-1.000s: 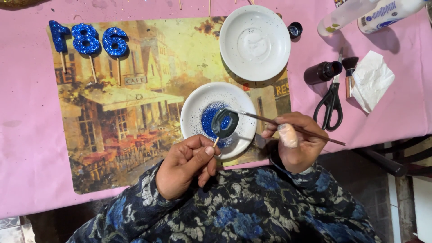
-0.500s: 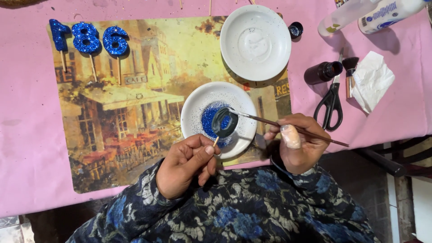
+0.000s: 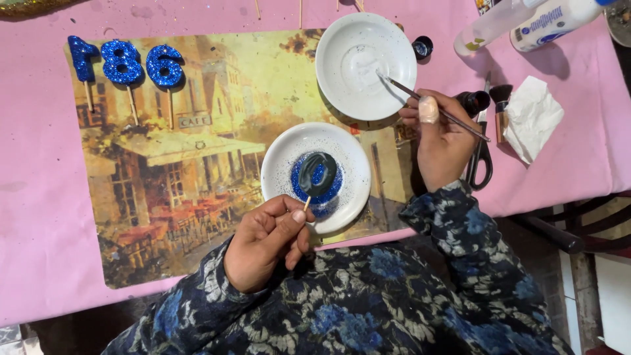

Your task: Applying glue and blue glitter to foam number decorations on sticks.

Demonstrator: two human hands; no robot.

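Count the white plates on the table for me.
2. One plate sits at the top, with the right hand dipping a brush into it. The other plate lies below, holding blue glitter. None seems hidden.

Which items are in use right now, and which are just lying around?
In use: left hand holding dark number on a stick over glitter plate; right hand dipping thin brush into white plate.

Idle: scissors, tissue, bottles, finished glitter numbers.

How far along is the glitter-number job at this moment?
Done: three blue glittered numbers lie on the placemat. In hand: left hand holds a dark, unglittered shape on a stick over the glitter plate; right hand dips a brush into the white plate. Left: glittering it.
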